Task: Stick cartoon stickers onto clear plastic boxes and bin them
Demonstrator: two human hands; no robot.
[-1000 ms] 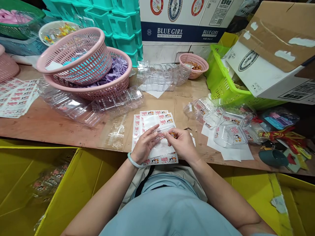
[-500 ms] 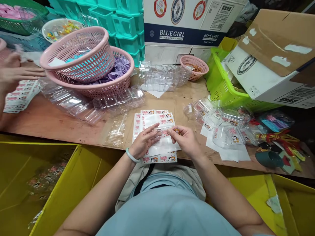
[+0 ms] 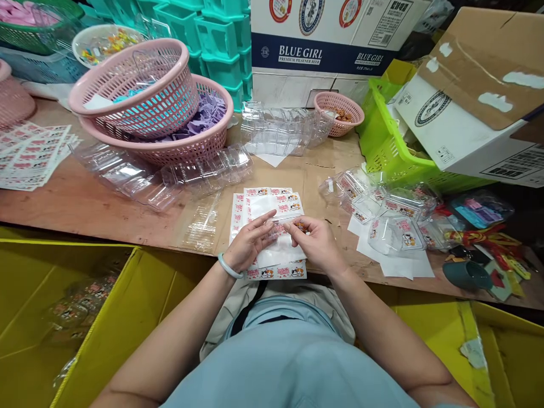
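My left hand (image 3: 250,241) and my right hand (image 3: 315,243) meet over a sticker sheet (image 3: 272,205) at the table's near edge. Between the fingertips of both hands is a small clear plastic box (image 3: 277,229) with a pink cat sticker on it. Both hands are closed in a pinch on this box. A pale green bangle (image 3: 228,266) circles my left wrist. Right of my hands lies a pile of clear boxes with stickers on them (image 3: 385,212), resting on white backing sheets.
Stacked pink baskets (image 3: 161,113) and rows of clear boxes without stickers (image 3: 170,178) fill the left. More sticker sheets (image 3: 32,156) lie far left. A green basket (image 3: 391,141), cartons and a small pink basket (image 3: 339,112) stand behind. Yellow cartons (image 3: 97,317) sit below the table edge.
Another person's hand that reached in at the far left half a second ago is gone. My hands have stayed together on the small box, with the fingers shifting slightly.
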